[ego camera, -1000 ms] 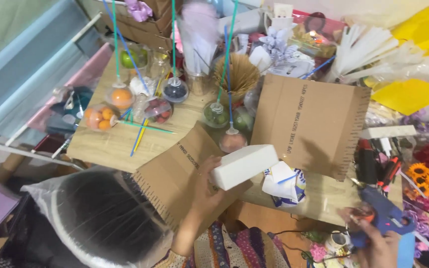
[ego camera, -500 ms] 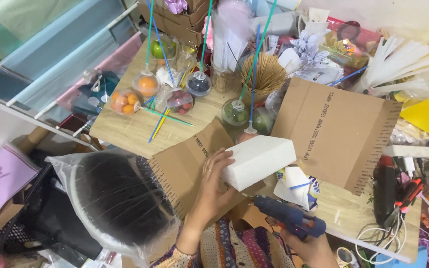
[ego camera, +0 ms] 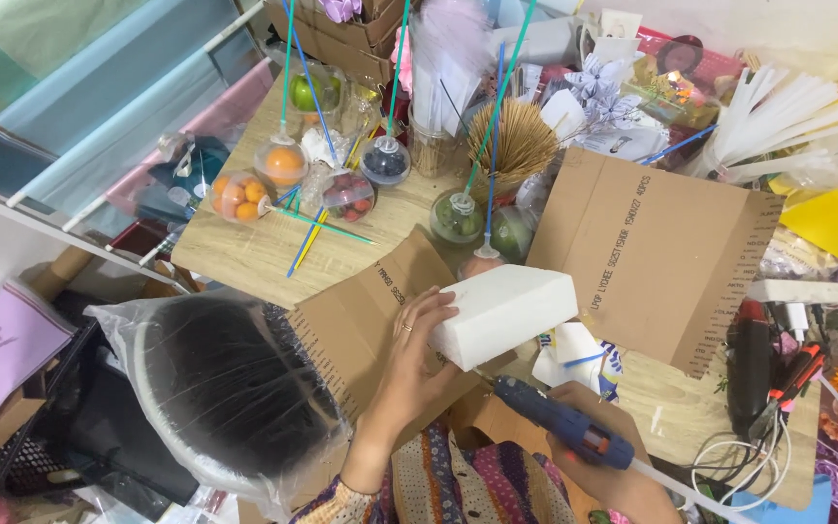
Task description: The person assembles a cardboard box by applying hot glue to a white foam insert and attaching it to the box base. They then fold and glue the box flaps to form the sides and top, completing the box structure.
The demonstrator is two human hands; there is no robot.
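My left hand (ego camera: pixel 417 351) is closed around the near end of a white rectangular foam block (ego camera: pixel 503 312), fingers curled over its top edge and a ring showing on one finger. I hold the block tilted, lifted just above the light wooden tabletop (ego camera: pixel 244 254). My right hand (ego camera: pixel 605 464) grips a blue glue gun (ego camera: pixel 560 425) by its handle, and the gun's nozzle points up toward the underside of the foam block, very near it; I cannot tell whether the tip touches.

Taking the foam block as the landmark: just behind it stands a large brown cardboard sheet (ego camera: pixel 657 254), folded and propped upright, and a second brown cardboard flap (ego camera: pixel 366 315) lies under my left hand to the block's left. Directly below the block on the tabletop lie crumpled white paper scraps with blue marks (ego camera: pixel 574 351). Further back from the block stands a cup of thin wooden skewers (ego camera: pixel 518 146), and back-left of it are clear plastic balls filled with small fruit on coloured sticks (ego camera: pixel 281 163). Far left of the block and lower than the tabletop sits a round black fan-like object wrapped in clear plastic (ego camera: pixel 220 383). To the block's right, at the tabletop's edge, lie red and black hand tools (ego camera: pixel 778 374) and a coiled white cable (ego camera: pixel 734 464).
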